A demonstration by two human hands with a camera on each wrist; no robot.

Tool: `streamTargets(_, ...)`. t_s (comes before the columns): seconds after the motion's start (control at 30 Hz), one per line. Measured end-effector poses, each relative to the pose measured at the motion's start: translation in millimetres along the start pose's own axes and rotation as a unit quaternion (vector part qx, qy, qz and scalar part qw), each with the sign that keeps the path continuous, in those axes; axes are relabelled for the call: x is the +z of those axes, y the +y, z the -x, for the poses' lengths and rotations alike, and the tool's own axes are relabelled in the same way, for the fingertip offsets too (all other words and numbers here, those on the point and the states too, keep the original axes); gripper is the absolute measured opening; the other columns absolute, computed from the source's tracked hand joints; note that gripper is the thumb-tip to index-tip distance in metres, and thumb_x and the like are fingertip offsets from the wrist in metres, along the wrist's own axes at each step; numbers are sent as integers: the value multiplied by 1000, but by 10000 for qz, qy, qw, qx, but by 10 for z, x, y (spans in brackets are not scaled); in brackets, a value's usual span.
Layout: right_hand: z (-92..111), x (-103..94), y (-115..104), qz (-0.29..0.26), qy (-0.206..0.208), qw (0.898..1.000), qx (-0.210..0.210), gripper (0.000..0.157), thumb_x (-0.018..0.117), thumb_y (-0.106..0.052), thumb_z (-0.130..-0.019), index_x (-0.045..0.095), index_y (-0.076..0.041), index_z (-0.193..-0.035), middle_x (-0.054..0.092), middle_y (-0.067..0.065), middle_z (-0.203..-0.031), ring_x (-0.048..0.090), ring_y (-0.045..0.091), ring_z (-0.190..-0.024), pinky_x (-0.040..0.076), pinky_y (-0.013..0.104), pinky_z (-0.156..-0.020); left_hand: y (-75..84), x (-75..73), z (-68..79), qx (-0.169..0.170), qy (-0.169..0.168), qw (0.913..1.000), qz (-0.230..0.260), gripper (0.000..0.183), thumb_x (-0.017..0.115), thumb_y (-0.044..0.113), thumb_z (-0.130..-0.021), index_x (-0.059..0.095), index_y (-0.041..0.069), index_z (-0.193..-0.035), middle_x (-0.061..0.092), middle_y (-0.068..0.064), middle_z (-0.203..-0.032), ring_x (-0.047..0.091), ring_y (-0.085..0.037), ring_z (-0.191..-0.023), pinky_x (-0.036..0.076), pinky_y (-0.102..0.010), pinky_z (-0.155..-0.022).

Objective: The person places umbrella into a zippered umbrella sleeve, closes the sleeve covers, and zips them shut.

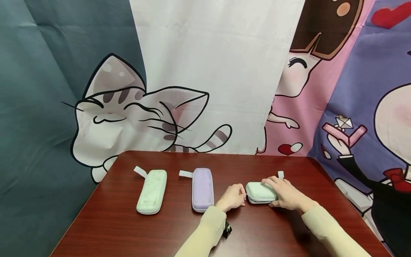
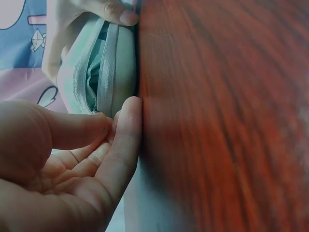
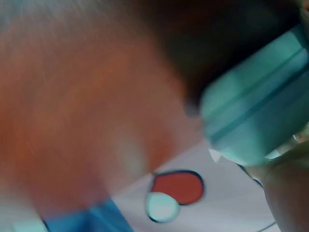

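Observation:
On the right of the table in the head view lies a pale green zipper case (image 1: 260,191), turned sideways. My right hand (image 1: 288,195) grips its right end, fingers over the top and thumb low on the near side. At the other end, my left hand (image 1: 232,197) pinches at the zipper, thumb against fingers; the slider itself is hidden by the fingertips. The left wrist view shows the zipper (image 2: 107,67) parted along this side, with a narrow gap into the lining. In the right wrist view the case (image 3: 256,106) appears at the right, partly blurred.
A second pale green case (image 1: 152,192) lies at the left of the brown table (image 1: 173,235), and a lilac case (image 1: 202,189) lies near the middle, just beyond my left wrist. Both have white strap loops. A printed curtain (image 1: 205,71) hangs behind the table's far edge.

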State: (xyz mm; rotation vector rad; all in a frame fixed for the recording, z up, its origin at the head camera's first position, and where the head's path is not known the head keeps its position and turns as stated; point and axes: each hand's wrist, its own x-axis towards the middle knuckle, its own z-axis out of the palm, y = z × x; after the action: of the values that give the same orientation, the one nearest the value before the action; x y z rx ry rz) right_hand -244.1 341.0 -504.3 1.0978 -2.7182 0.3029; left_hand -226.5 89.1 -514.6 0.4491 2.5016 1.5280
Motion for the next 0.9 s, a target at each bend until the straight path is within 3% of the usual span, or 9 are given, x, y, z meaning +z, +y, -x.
streamTargets(0.13, 66, 63, 37, -444, 237, 9984, 246, 77, 93, -25, -58, 53, -15, -123, 53, -3, -115, 51, 16, -105, 37, 52, -88, -5, 6, -5, -96, -56, 9997, 209, 21, 58, -9, -87, 53, 6, -73, 63, -7, -68, 65, -14, -55, 51, -21, -50)
streamTargets(0.37, 58, 90, 36, -766, 322, 9951, 533, 75, 93, -22, -57, 51, -20, -119, 53, -6, -113, 50, 16, -104, 34, 52, -91, -25, 13, -16, -173, -81, 9983, 550, 21, 58, -10, -87, 53, 5, -74, 63, -9, -70, 64, -15, -57, 54, -25, -55)
streamTargets(0.6, 56, 103, -13, -1007, 414, 9899, 909, 73, 94, -20, -56, 52, -24, -116, 54, -4, -112, 50, 20, -105, 31, 53, -88, -14, 8, 13, 59, -40, 9997, 212, 19, 57, -9, -87, 53, 5, -74, 63, -9, -69, 64, -17, -57, 49, -21, -50)
streamTargets(0.9, -18, 112, -100, -905, 322, 9839, 1509, 71, 94, -21, -55, 51, -28, -111, 54, -3, -104, 55, 23, -102, 33, 60, -88, -8, 4, 70, 179, 44, 9997, -138, 17, 59, -4, -90, 55, 5, -75, 58, 1, -64, 57, -7, -51, 45, -20, -48)
